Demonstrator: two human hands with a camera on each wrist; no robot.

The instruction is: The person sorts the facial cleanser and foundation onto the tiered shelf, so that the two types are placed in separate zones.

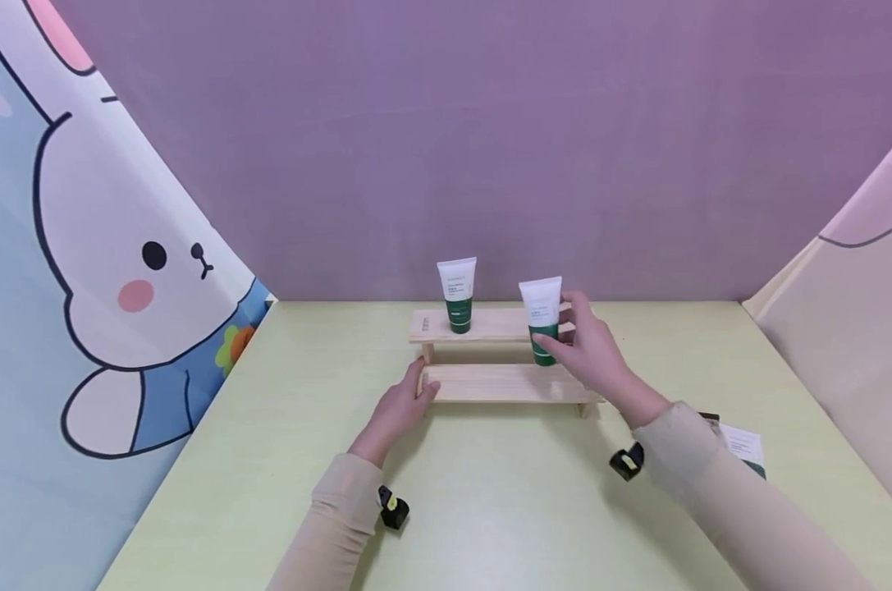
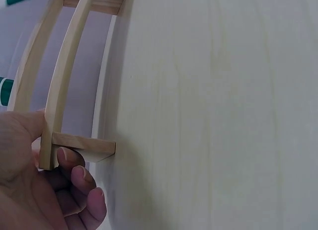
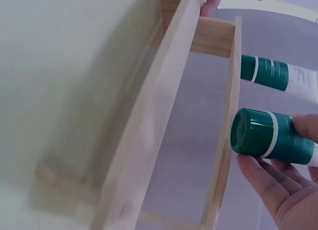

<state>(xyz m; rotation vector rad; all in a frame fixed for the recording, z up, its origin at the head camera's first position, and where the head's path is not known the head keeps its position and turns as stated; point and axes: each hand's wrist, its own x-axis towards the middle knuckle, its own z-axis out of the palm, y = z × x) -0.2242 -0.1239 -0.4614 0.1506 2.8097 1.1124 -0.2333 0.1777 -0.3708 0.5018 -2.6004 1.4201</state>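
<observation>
A two-tier wooden stand (image 1: 505, 383) sits at the middle of the table. My left hand (image 1: 401, 405) grips the left end of its lower board, thumb on top and fingers curled underneath in the left wrist view. My right hand (image 1: 592, 349) pinches a white and green squeeze tube (image 1: 542, 310) upright, cap down, in front of the stand's upper board at the right. The green cap (image 3: 248, 133) overlaps the upper board's edge in the right wrist view. Another such tube (image 1: 457, 287) stands on its cap on the upper board's left part.
Partly hidden by my right sleeve, another white and green tube (image 1: 744, 445) lies on the table (image 1: 490, 509) at the right. A purple wall (image 1: 505, 148) rises behind the table. On the left hangs a cloth printed with a cartoon rabbit (image 1: 143, 271).
</observation>
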